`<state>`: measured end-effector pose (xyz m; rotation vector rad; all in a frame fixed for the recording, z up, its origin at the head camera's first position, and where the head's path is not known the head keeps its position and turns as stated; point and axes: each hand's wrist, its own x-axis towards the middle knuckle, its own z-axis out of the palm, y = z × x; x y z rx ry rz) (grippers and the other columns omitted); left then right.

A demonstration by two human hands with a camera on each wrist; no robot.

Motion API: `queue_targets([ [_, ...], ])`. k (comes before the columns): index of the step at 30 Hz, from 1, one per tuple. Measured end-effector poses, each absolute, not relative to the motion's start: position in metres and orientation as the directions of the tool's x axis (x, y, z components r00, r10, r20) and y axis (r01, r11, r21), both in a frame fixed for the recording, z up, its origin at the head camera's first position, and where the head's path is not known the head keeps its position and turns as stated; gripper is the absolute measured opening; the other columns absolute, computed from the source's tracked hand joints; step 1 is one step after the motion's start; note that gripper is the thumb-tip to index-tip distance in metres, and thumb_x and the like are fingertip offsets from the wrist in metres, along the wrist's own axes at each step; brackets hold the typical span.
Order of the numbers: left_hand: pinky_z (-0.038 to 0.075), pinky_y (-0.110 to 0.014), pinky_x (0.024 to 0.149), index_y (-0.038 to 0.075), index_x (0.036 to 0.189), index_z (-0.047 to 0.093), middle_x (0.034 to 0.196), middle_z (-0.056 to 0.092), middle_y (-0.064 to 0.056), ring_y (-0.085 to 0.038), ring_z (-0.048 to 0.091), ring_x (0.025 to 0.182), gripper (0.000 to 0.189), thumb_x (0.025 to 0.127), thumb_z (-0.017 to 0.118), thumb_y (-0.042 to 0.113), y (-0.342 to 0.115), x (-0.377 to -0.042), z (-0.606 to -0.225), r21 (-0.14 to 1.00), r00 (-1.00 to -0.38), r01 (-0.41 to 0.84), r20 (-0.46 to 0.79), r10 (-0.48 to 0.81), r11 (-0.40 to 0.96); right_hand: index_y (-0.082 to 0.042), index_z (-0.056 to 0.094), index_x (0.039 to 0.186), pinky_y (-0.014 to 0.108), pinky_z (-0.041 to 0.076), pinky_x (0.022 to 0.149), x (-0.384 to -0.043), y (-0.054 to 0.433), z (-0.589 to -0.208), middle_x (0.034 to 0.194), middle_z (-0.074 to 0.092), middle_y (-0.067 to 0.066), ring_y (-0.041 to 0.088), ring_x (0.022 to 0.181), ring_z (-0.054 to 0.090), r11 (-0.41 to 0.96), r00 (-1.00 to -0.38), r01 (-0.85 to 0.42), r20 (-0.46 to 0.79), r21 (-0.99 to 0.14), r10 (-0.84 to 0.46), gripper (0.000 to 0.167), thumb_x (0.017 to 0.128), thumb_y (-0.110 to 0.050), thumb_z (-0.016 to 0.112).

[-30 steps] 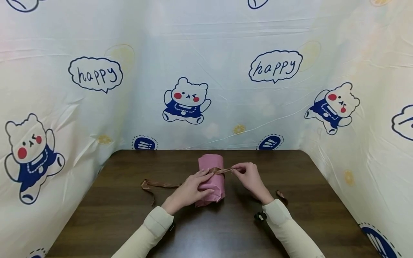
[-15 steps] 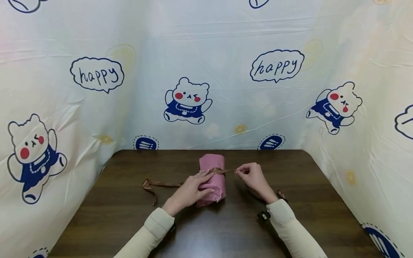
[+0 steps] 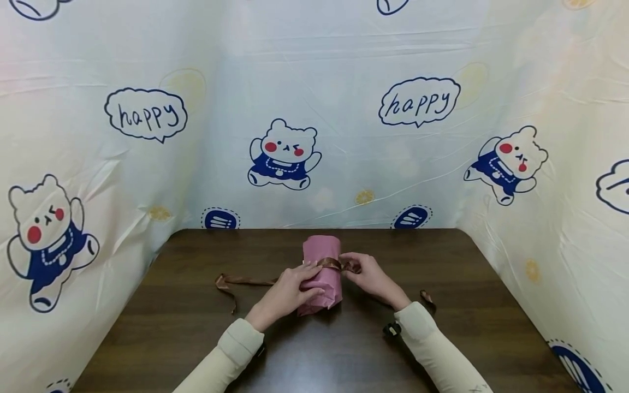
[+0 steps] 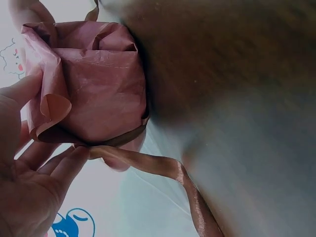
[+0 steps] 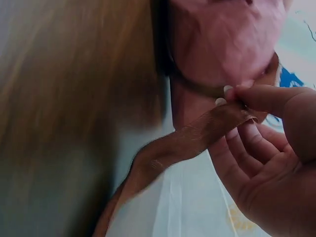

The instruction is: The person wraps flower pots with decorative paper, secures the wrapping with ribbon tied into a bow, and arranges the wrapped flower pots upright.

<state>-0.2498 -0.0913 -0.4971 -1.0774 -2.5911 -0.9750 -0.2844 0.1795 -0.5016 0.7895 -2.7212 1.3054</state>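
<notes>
A parcel in pink paper stands near the middle of the table, with a brown ribbon around it. My left hand holds the parcel from the left, thumb on the folded near end and fingers along its side by the ribbon. In the left wrist view, fingertips of the left hand lie right at the ribbon where it leaves the parcel. At the parcel's right side my right hand pinches the ribbon between thumb and index finger, close against the paper.
One ribbon tail lies on the dark wooden table to the left. The other tail's end rests beyond the right wrist. A printed curtain encloses the table at the back and sides.
My right hand first drew the ribbon a little to the right, then moved back left against the parcel, and the taut strand has bunched at its fingers. The left hand has stayed in place.
</notes>
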Motion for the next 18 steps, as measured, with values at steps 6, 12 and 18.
queue_targets([
  [6,0.046,-0.048,0.108,0.008,0.142,0.06,0.147,0.055,-0.018,-0.033,0.051,0.138,0.057,0.094,0.074,0.033,-0.0928,-0.2498,-0.4965,0.512,-0.722,0.686,0.39,0.572,0.517,-0.003,0.074,0.119,0.024,0.052,0.067,-0.2817,0.1705,-0.5018,0.096,0.074,0.004,0.009,0.075,0.06,0.565,-0.873,-0.464,0.243,-0.682,-0.424,0.028,0.093,0.001,0.067],
  [12,0.047,-0.049,0.107,0.007,0.142,0.061,0.146,0.056,-0.018,-0.033,0.052,0.137,0.056,0.093,0.075,0.033,-0.0935,-0.2503,-0.4963,0.521,-0.724,0.683,0.395,0.565,0.512,-0.008,0.078,0.102,0.026,0.056,0.075,-0.2805,0.1718,-0.5016,0.096,0.076,0.003,0.01,0.083,0.065,0.567,-0.87,-0.477,0.269,-0.671,-0.413,0.015,0.092,0.0,0.07],
  [18,0.046,-0.046,0.108,0.007,0.141,0.062,0.145,0.057,-0.016,-0.031,0.053,0.137,0.056,0.093,0.076,0.032,-0.0936,-0.2496,-0.4981,0.524,-0.736,0.671,0.381,0.56,0.525,-0.013,0.067,0.096,0.026,0.053,0.076,-0.2813,0.1734,-0.5044,0.09,0.066,-0.001,0.009,0.082,0.059,0.543,-0.848,-0.49,0.227,-0.682,-0.479,0.014,0.093,0.001,0.066],
])
